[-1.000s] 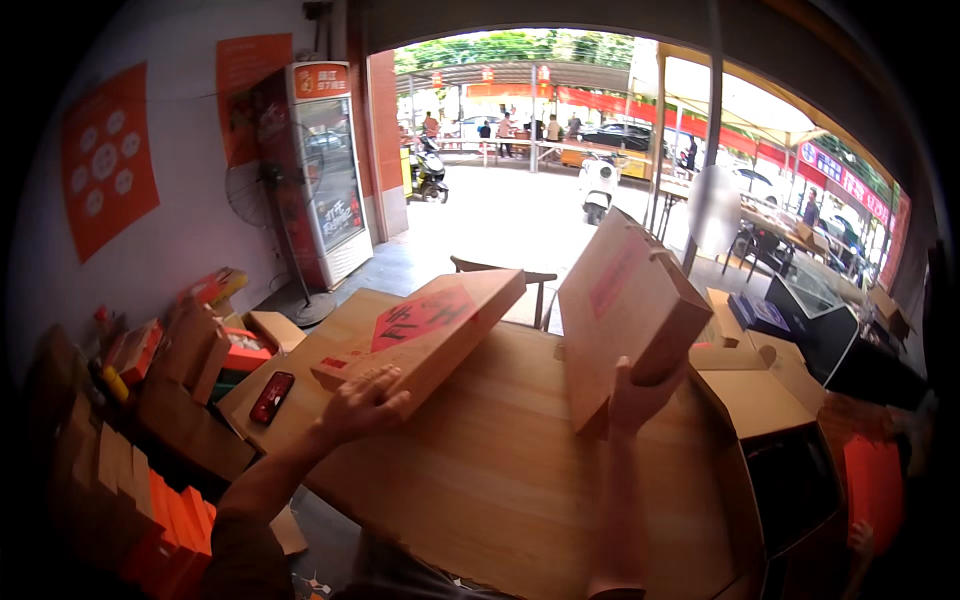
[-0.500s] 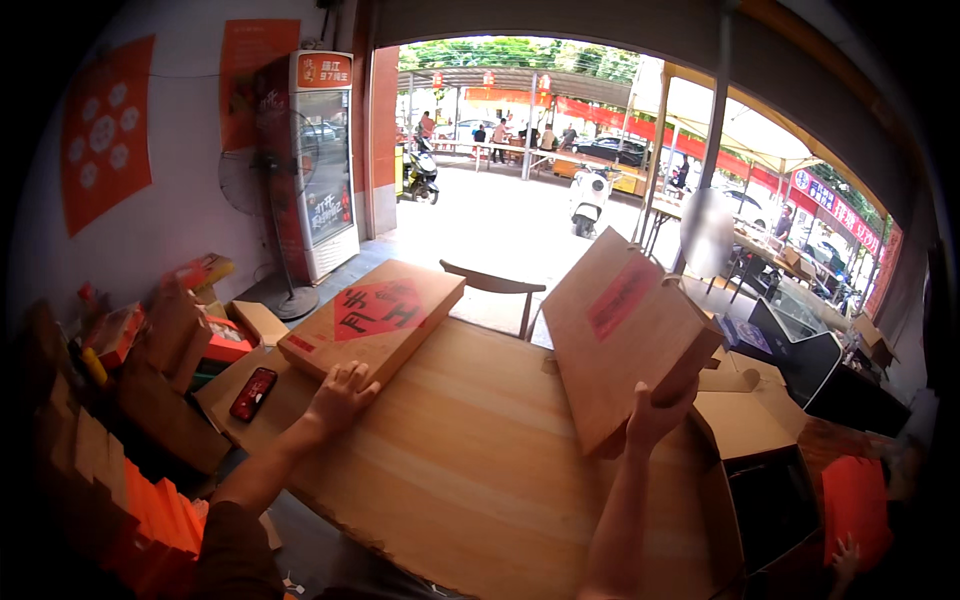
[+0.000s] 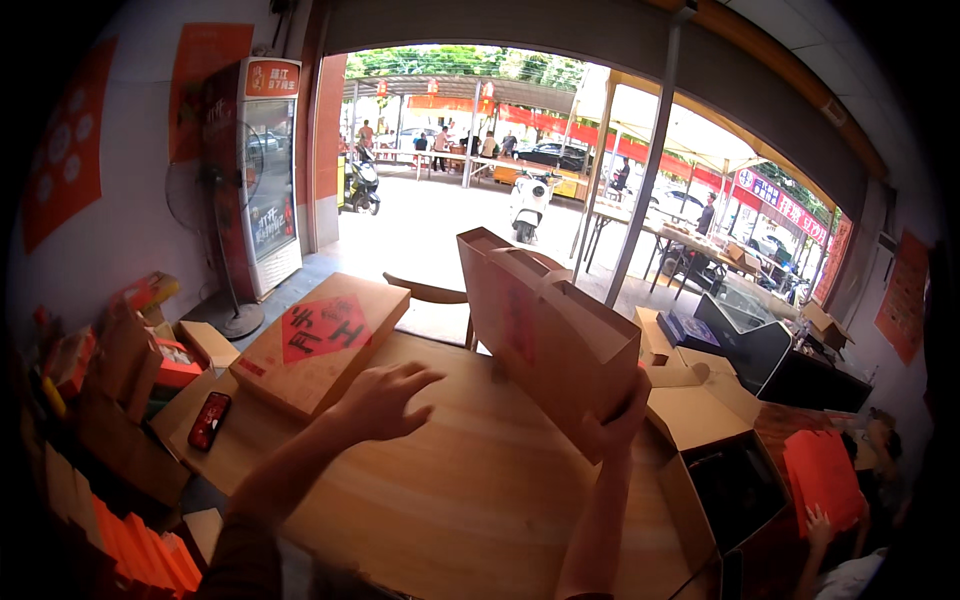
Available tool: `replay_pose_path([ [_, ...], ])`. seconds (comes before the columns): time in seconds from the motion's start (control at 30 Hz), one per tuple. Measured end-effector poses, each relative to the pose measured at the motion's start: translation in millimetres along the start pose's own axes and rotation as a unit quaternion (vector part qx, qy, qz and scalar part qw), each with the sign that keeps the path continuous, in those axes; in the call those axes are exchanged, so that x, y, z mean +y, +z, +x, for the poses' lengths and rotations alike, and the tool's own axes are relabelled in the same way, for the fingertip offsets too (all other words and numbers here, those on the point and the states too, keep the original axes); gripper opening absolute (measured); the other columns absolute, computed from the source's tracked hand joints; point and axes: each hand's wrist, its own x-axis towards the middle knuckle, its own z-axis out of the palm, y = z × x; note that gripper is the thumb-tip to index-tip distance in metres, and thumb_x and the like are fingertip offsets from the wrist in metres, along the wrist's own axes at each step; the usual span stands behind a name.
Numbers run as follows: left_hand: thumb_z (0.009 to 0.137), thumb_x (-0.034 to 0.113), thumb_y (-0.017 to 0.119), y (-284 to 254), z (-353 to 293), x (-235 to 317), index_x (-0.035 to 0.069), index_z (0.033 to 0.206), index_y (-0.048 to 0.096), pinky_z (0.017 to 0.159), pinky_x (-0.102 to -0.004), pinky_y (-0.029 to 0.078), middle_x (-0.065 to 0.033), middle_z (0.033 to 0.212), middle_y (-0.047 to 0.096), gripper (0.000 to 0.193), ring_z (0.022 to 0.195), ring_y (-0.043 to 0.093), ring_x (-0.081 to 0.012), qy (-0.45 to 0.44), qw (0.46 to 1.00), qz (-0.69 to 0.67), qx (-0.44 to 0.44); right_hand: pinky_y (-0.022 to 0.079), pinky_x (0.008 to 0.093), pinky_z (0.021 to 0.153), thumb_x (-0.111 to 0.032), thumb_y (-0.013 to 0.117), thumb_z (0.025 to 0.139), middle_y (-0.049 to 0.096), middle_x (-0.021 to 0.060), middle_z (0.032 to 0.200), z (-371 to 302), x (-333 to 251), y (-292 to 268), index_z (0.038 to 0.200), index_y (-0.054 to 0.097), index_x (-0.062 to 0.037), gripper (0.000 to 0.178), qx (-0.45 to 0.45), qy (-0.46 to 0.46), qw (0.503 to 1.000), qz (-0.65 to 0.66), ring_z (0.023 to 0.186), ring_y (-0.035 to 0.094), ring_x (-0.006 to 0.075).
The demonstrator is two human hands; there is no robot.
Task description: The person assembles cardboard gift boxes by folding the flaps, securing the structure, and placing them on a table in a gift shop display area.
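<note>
A wooden table point(image 3: 450, 490) spreads before the person. At its far right side a brown paper bag point(image 3: 540, 345) tilts, mouth open; whether its base touches the wood cannot be told. Just right stands an open carton point(image 3: 700, 412). A flat box point(image 3: 370, 310) with a red diamond lies at the table's left. The right hand point(image 3: 618, 425) clasps the bag's near end; the left hand point(image 3: 375, 405), fingers parted, is empty beside the box. Left of that lies a phone point(image 3: 209, 421).
</note>
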Motion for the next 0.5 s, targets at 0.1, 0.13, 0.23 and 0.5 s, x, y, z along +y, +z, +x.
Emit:
replay_pose_path([
  [0.1,0.085,0.024,0.078,42.0,54.9,16.5,0.009,0.130,0.063,0.093,-0.0454,0.055,-0.0143,0.129,0.064,0.050,0.118,0.064,-0.0338,0.012,0.978,-0.101,0.181,0.043,0.0487,0.109,-0.015,0.079,0.063,0.061,0.0178,0.123,8.4,-1.3,-16.4,0.134,0.050,-0.0032,0.077,-0.025,-0.016,0.987,-0.156,0.124,0.055,0.0392],
  [0.13,0.084,0.024,0.078,49.8,70.7,20.4,0.008,0.129,0.063,0.093,-0.0456,0.054,-0.0155,0.127,0.064,0.050,0.118,0.063,-0.0346,0.013,0.959,-0.132,0.250,0.043,0.0493,0.109,-0.014,0.080,0.063,0.060,0.0180,0.124,14.4,-5.0,-19.5,0.132,0.050,-0.0040,0.076,-0.053,-0.036,0.982,-0.176,0.123,0.054,0.0407],
  [0.23,0.081,0.014,0.076,69.9,99.1,41.4,0.007,0.121,0.065,0.098,-0.0467,0.052,-0.0168,0.122,0.066,0.042,0.117,0.063,-0.0361,0.015,0.922,-0.134,0.363,0.041,0.0506,0.111,-0.015,0.086,0.067,0.055,0.0206,0.135,24.5,-23.8,-37.3,0.130,0.050,-0.0071,0.073,-0.101,-0.042,0.973,-0.203,0.127,0.052,0.0446],
  [0.5,0.080,0.004,0.072,68.0,87.7,71.8,0.008,0.089,0.068,0.070,-0.0439,0.057,-0.0065,0.088,0.062,0.011,0.091,0.069,-0.0292,0.138,0.960,-0.064,0.236,0.034,0.0503,0.121,0.000,0.076,0.075,0.042,0.0258,0.155,26.8,-19.3,-34.8,0.140,0.047,-0.0051,0.072,-0.100,-0.070,0.969,-0.215,0.147,0.038,0.0461],
])
